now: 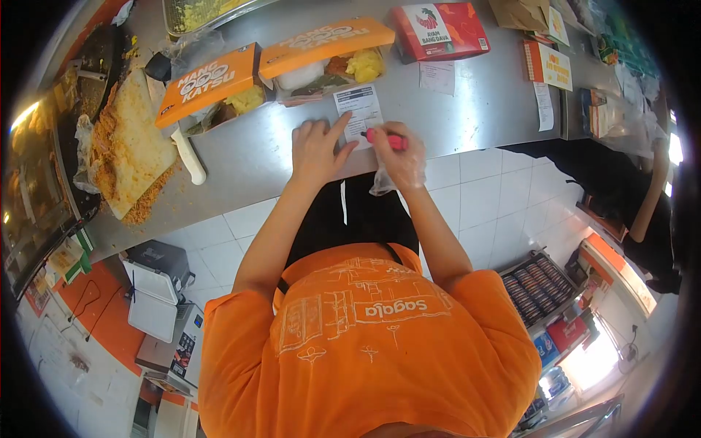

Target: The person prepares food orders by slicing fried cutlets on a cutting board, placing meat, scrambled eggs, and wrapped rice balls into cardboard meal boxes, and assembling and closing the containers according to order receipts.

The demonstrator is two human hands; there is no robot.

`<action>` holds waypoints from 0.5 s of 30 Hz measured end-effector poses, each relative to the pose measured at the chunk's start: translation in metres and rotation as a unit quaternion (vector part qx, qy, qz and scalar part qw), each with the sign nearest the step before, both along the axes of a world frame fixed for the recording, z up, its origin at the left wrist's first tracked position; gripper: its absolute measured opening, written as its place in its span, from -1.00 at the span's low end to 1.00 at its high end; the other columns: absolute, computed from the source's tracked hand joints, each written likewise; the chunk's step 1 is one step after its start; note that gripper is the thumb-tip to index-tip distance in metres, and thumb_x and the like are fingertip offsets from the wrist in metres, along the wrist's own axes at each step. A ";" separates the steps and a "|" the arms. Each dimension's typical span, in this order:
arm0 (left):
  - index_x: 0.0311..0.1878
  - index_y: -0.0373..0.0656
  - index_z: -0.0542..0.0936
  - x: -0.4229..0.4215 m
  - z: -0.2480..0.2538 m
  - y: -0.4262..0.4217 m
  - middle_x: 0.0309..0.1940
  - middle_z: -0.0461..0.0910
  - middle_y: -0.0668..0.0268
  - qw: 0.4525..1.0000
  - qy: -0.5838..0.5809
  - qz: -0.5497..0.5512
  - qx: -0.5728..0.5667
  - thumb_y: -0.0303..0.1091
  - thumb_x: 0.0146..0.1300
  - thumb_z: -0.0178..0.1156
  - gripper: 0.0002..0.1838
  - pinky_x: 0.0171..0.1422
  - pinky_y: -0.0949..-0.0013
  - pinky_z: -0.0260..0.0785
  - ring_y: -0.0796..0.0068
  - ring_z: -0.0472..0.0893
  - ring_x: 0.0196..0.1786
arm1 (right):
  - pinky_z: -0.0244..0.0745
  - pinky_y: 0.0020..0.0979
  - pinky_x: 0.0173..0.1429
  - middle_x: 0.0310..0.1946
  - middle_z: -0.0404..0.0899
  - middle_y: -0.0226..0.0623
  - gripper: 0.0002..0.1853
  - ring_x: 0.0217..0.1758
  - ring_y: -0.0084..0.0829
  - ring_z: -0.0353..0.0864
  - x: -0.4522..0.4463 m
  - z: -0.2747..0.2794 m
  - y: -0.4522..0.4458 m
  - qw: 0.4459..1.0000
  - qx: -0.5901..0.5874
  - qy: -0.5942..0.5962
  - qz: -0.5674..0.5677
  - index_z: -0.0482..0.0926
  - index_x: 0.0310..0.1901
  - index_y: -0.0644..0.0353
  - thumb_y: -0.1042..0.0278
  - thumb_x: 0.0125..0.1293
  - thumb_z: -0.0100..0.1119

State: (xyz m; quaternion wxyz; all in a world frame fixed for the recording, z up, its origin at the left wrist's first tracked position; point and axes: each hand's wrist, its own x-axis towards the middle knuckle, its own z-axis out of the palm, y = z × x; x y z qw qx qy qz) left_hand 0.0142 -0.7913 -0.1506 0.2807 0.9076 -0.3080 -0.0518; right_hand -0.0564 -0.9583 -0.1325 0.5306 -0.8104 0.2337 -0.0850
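My right hand (403,157), in a clear plastic glove, is closed around a pink marker (396,141). The marker's dark tip is at a printed receipt (359,109) lying on the steel counter. Bare and with fingers spread, my left hand (315,150) rests on the counter, its index finger on the receipt's left part. Just beyond the receipt stand two orange food boxes, one box (208,82) at the left and another box (325,47) nearer the middle. Yellow food and other fillings show in their open fronts.
A cutting board (142,146) with breaded food and crumbs lies left, beside a white-handled knife (188,157). A red box (441,31) stands at the back with a receipt (437,77) before it. Another orange box (548,66) sits right. A person in dark clothes (621,190) is at the far right.
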 end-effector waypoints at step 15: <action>0.31 0.11 0.48 0.008 -0.006 0.003 -0.29 0.52 0.20 0.999 0.029 -0.022 0.028 -0.01 0.03 0.42 -0.29 -0.05 0.15 0.27 0.18 0.47 -0.18 | 0.52 -0.36 -0.26 -0.53 0.61 -0.24 -0.83 -0.47 -0.38 0.58 0.007 -0.002 -0.017 0.991 -0.086 0.021 -0.096 0.64 -0.31 0.25 0.32 0.22 0.35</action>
